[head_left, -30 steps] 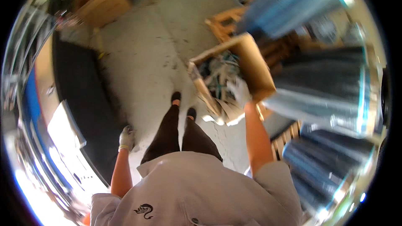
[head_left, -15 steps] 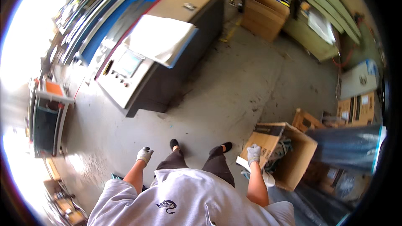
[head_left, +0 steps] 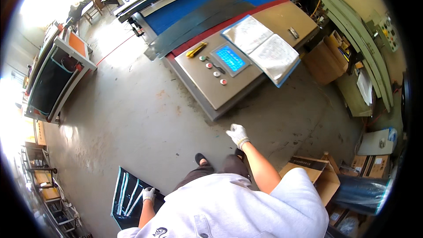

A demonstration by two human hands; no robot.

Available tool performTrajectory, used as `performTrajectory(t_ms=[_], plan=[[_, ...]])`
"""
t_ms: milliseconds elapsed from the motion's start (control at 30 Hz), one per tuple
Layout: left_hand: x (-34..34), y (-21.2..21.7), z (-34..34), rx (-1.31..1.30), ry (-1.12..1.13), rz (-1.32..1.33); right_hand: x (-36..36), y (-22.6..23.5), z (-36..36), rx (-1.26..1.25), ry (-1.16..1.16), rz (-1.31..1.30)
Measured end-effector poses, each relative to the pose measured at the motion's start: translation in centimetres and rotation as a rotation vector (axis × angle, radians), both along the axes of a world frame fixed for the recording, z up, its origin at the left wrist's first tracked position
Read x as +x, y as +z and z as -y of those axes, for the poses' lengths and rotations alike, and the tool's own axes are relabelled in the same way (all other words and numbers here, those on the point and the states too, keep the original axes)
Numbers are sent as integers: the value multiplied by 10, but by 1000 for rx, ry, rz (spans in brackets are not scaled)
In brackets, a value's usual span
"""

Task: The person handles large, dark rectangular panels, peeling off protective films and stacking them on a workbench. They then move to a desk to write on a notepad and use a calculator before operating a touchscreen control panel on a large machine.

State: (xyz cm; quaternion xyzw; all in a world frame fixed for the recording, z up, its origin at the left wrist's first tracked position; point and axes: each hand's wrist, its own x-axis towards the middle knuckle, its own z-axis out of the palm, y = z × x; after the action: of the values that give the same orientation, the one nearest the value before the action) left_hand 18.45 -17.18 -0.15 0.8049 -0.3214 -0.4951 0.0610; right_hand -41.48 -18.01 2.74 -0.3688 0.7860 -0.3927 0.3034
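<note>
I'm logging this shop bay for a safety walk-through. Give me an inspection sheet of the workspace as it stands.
Surface: grey concrete floor, stained.
Job's things: steel control console with lit blue screen, round buttons and an open binder on top.
Clutter: open cardboard box, dark sheet with pale strips on the floor.
Hands: both gloved; right hand raised toward the console, empty; left hand low, over the sheet.
Cables: nothing seen.
Surroundings: blue machine bed, cart, shelving.

Cardboard box (head_left: 324, 174) half behind the shoulder; left hand (head_left: 149, 194) contents too small to tell.
</note>
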Motion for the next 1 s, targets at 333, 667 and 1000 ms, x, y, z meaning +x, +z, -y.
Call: performTrajectory(t_ms=[333, 667, 1000], plan=[[-45, 22, 241, -322, -344, -61, 84, 25, 278, -20, 109, 419], [-273, 125, 646, -639, -820, -12, 83, -12, 545, -218, -580, 1021], [-437, 40, 827, -569, -1179, 81, 82, -18, 623, -39, -768, 971]])
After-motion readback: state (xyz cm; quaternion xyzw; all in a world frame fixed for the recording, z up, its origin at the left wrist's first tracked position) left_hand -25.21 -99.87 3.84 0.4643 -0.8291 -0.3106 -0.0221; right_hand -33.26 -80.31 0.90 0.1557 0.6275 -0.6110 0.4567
